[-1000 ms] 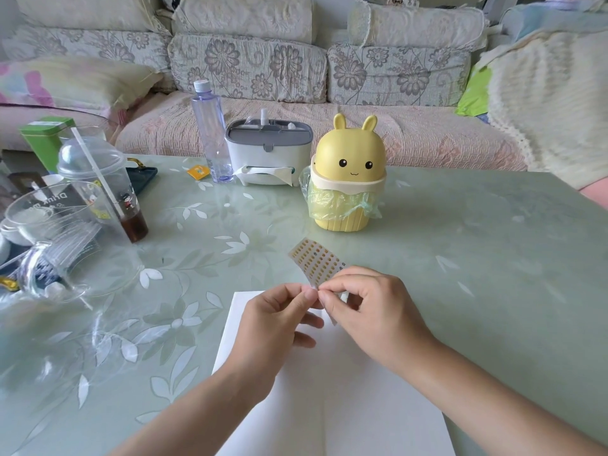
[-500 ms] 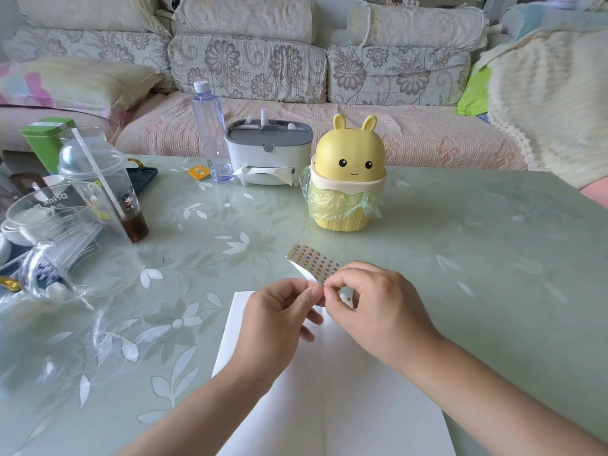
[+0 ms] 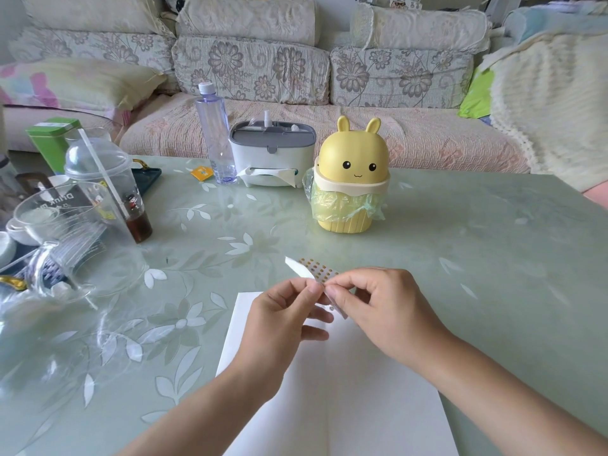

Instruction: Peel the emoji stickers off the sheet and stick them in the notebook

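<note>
Two blank white pages of the notebook (image 3: 335,390) lie open on the green worktop (image 3: 477,258). Above its far edge, the left hand (image 3: 283,319) and right hand (image 3: 381,307) pinch the curled sticker sheet (image 3: 317,273), rows of tiny orange-yellow dots showing.

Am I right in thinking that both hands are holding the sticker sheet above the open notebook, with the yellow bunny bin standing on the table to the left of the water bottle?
Not quite: the head view shows the yellow bunny bin to the right of the water bottle. The rest holds: the left hand and right hand hold the sticker sheet above the open notebook.
</note>
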`<state>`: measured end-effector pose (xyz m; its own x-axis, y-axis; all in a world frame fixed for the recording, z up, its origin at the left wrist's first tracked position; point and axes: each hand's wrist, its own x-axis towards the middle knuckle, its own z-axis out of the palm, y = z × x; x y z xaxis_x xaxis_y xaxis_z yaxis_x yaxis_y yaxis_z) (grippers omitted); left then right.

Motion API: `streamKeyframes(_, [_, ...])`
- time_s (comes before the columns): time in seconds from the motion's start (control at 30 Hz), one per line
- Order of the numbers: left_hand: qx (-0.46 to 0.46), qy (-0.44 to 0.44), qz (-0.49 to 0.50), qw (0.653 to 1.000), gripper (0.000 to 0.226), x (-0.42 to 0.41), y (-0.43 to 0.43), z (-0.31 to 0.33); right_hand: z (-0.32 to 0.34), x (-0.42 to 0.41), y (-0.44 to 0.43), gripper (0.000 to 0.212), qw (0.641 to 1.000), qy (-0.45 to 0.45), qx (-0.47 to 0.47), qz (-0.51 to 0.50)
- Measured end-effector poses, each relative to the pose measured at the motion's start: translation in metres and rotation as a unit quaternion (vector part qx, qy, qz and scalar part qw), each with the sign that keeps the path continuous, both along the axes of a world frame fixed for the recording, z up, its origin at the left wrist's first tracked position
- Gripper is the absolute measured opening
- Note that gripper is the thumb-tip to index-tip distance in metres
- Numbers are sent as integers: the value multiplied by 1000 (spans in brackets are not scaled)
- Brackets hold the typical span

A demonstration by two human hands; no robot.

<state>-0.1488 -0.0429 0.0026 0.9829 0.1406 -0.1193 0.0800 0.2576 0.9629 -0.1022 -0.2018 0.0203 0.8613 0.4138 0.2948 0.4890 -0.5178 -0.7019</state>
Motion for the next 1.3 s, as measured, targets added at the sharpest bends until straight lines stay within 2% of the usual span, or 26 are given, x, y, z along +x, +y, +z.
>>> streamKeyframes(0.2, [98, -41, 30, 994, 13, 3, 2, -3, 1, -1, 4, 35, 997, -61, -39, -24])
streamKeyframes(0.4, [152, -63, 39, 986, 15, 3, 3, -7, -1, -2, 6, 24, 992, -98, -60, -44])
streamKeyframes(0.57, [146, -71, 24, 986, 16, 2, 1, -3, 4, -4, 8, 22, 997, -65, -20, -43])
streamKeyframes(0.83, [114, -71, -4, 991, 14, 1, 3, 0, 10, -2, 2, 15, 996, 81, 32, -29])
streamKeyframes(0.93, [119, -66, -6, 991, 13, 2, 5, 0, 13, -1, 2, 9, 995, 92, 42, -16])
streamKeyframes(1.03, [121, -60, -1, 991, 12, 2, 5, 1, 12, 1, 2, 16, 995, 89, 40, -24])
streamKeyframes(1.2, [127, -47, 7, 991, 12, 0, 5, 2, 8, 1, 8, 11, 993, 97, 35, -55])
streamKeyframes(1.3, [128, -33, 11, 991, 14, -1, 8, 1, 9, 3, 13, 13, 989, 131, 58, -40])
